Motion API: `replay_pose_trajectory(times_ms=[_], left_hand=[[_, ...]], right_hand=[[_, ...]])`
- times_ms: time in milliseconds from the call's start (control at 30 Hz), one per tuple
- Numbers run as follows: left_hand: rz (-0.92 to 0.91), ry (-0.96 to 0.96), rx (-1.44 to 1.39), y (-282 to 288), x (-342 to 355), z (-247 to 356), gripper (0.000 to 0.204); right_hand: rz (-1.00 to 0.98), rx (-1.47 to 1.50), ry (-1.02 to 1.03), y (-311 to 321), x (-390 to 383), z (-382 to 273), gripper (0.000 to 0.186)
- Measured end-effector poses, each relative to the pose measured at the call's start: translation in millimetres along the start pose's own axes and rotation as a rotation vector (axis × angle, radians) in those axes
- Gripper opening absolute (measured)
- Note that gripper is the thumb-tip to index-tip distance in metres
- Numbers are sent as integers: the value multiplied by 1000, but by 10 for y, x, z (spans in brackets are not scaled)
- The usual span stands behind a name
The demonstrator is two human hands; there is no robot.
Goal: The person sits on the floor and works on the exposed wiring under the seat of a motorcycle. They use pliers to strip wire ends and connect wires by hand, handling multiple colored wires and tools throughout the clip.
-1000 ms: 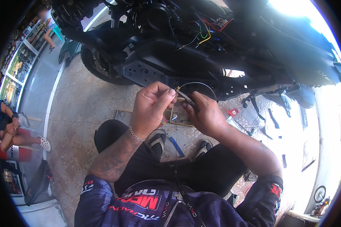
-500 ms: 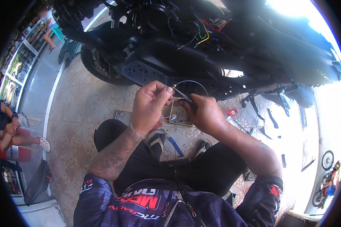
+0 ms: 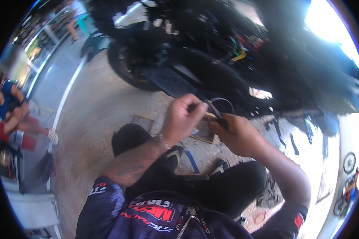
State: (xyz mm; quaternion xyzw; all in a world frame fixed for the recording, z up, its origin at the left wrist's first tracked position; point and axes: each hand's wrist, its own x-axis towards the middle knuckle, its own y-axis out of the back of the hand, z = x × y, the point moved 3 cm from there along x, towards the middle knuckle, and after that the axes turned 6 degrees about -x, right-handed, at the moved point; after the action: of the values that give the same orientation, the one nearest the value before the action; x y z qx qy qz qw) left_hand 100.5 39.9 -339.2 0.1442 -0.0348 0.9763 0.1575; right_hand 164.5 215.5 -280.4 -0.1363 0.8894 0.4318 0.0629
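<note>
Wire loop [image 3: 228, 102] looks light, springy; best pinched near an end. Right hand [image 3: 240, 134] clamped round dark tool [image 3: 221, 120]; left hand [image 3: 183, 119] blurred, can't tell.

Glare whitens the right, probable motion blur softens everything, and the motorcycle [image 3: 223, 75] lies in shadow.

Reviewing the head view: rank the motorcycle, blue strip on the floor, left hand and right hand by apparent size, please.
Largest to smallest:
1. Motorcycle
2. Left hand and right hand: too alike to rank
3. Blue strip
</note>
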Motion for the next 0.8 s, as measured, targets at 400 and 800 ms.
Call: replay_pose_trajectory(times_ms=[400, 800], left_hand=[[94, -146, 151, 43, -42, 43, 17], [103, -165, 154, 91, -11, 54, 16]], right_hand=[[-224, -145, -214, 241, 59, -338, 47], [51, -74, -65, -75, 203, 29, 43]])
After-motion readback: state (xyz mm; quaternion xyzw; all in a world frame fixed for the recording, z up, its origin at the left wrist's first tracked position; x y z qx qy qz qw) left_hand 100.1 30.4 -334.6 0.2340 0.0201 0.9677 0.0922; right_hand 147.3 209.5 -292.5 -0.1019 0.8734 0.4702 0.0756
